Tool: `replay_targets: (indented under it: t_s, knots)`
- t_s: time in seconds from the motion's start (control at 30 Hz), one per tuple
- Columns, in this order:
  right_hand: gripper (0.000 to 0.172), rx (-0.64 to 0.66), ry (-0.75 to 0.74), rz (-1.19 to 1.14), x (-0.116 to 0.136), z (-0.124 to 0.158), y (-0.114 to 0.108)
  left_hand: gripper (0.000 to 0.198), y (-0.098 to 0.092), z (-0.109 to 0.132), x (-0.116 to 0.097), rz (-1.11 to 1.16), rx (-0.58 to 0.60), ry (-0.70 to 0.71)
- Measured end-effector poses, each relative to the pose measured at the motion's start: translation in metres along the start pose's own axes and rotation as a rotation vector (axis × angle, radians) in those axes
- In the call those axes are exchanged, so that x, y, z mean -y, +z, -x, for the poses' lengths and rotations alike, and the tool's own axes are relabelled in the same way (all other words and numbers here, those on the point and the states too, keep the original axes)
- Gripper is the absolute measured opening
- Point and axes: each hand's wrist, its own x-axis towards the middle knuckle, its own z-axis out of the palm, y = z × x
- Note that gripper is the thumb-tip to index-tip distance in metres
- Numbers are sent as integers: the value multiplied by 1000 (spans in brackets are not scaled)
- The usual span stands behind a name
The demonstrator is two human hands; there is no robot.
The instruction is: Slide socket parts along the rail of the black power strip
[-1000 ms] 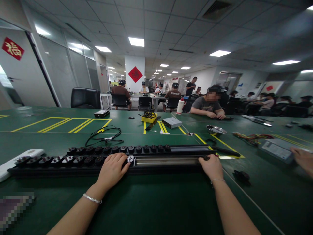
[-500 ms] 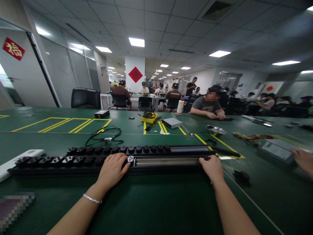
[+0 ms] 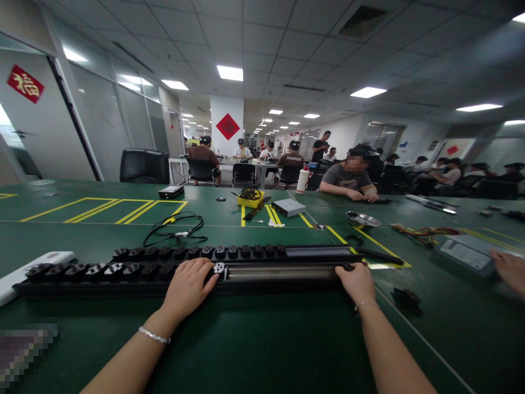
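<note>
A long black socket strip (image 3: 283, 272) lies crosswise on the green table (image 3: 262, 339), with several socket modules in its left half. A second strip (image 3: 246, 251) lies just behind it. My left hand (image 3: 189, 287) rests on the near strip's middle, fingers curled over the sockets. My right hand (image 3: 357, 282) grips the near strip's right end.
A white bar (image 3: 28, 268) lies at the far left. A black cable loop (image 3: 174, 229), a yellow box of cables (image 3: 250, 196), a grey box (image 3: 288, 206) and a metal bowl (image 3: 362, 219) sit beyond. Another person's hand (image 3: 508, 268) touches a grey unit (image 3: 465, 251) at right. Other people sit behind.
The view has shifted slightly downward; both hands stay on the near strip in the same places.
</note>
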Motion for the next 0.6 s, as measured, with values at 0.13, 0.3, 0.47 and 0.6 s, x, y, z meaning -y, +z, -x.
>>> replay_targets:
  t_s: [0.13, 0.3, 0.47, 0.6]
  knots:
    - [32, 55, 7, 19, 3, 0, -4, 27, 1, 0, 1, -3, 0, -2]
    - [30, 60, 16, 14, 7, 2, -8, 27, 1, 1, 1, 5, 4, -5]
    - [31, 58, 32, 11, 6, 1, -9, 28, -1, 0, -1, -4, 12, -10]
    - [30, 64, 30, 1, 5, 1, -9, 28, -1, 0, -1, -9, 11, -5]
